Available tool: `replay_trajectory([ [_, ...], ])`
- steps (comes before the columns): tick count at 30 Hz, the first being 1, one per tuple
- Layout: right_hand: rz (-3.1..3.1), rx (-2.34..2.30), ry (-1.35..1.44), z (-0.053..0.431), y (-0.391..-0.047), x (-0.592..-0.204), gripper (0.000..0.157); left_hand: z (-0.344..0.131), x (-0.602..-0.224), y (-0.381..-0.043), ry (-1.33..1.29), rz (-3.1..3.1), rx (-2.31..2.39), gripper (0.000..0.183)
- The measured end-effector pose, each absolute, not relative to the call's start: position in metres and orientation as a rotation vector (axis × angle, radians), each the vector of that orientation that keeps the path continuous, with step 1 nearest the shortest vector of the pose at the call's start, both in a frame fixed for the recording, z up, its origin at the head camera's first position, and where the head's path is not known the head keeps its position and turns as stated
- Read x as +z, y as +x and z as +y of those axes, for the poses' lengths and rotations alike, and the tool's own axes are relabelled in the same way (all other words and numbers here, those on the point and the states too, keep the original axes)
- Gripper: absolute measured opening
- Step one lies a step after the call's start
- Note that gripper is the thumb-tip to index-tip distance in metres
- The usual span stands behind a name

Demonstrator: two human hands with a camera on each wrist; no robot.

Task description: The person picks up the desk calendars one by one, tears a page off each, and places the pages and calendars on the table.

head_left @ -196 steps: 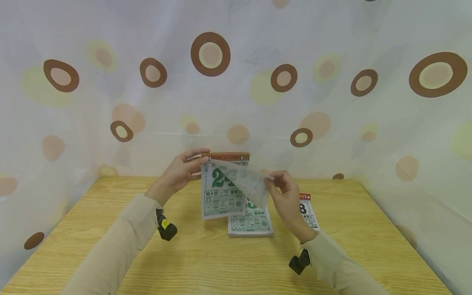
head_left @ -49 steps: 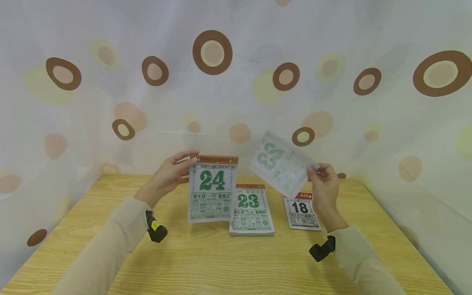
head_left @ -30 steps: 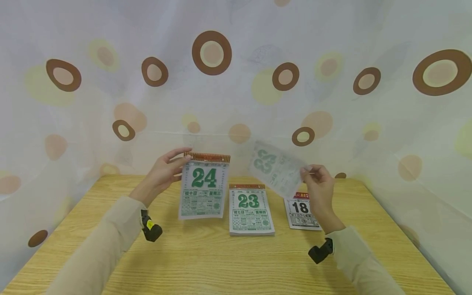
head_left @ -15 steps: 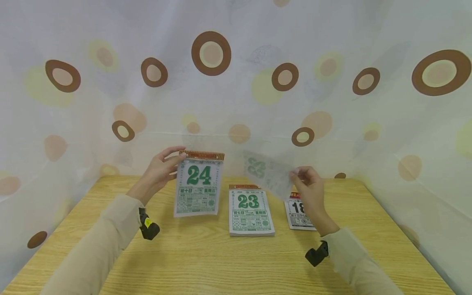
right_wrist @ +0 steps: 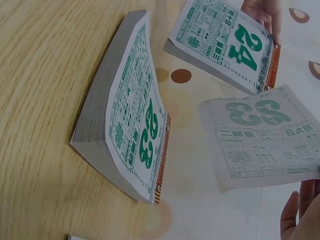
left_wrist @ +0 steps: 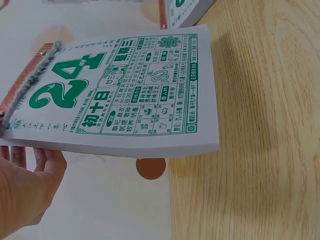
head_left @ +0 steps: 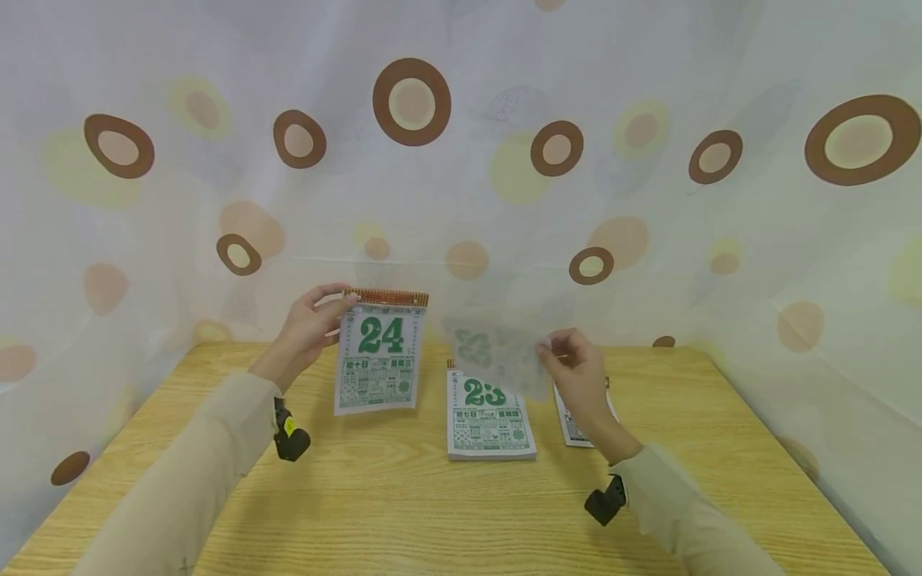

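My left hand (head_left: 306,332) grips the top left corner of a tear-off calendar (head_left: 378,360), its page reading a green 24. The calendar hangs tilted above the table; its thick page block shows in the left wrist view. My right hand (head_left: 579,372) pinches a thin loose calendar page (head_left: 497,356) by its edge. Mirrored green print shows on the page's back, a reversed 23. Below the page lies a second tear-off calendar (head_left: 491,436) reading 23, its top partly covered from the head camera. Behind my right hand, a smaller calendar (head_left: 574,432) is mostly hidden.
All this is at the back of a wood-grain table (head_left: 432,512). A pale curtain (head_left: 461,200) with brown and yellow circles rises behind its far edge. Black wrist cameras (head_left: 290,432) are strapped at both sleeves.
The page, earlier being pulled off the 24 calendar, is now separate. My right hand has since moved left and down with it, over the 23 calendar. My left hand carried its calendar left.
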State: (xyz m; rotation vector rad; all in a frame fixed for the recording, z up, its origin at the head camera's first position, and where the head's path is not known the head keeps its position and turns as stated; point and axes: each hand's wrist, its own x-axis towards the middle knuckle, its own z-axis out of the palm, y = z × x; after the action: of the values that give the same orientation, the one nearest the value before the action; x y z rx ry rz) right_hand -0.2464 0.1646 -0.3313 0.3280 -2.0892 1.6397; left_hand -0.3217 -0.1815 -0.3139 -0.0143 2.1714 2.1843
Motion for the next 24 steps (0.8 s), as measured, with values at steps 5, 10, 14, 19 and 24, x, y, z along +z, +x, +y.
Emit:
replay_trajectory([
  [5,-2.11,1.618,0.387,0.156,-0.245,-0.332,0.006,-0.177,-0.319,-0.327,-0.04,2.159,2.205,0.047],
  [10,-2.125,1.598,0.428,0.15,-0.244,-0.335,0.005,-0.172,-0.326,-0.332,-0.043,2.168,2.197,0.045],
  [14,-2.138,1.594,0.463,0.145,-0.242,-0.337,0.006,-0.169,-0.33,-0.335,-0.046,2.176,2.192,0.047],
  [19,-2.162,1.551,0.501,0.141,-0.24,-0.338,0.006,-0.168,-0.333,-0.34,-0.077,2.143,2.227,0.049],
  [24,-2.169,1.517,0.549,0.137,-0.235,-0.338,0.006,-0.166,-0.338,-0.344,-0.134,2.156,2.231,0.052],
])
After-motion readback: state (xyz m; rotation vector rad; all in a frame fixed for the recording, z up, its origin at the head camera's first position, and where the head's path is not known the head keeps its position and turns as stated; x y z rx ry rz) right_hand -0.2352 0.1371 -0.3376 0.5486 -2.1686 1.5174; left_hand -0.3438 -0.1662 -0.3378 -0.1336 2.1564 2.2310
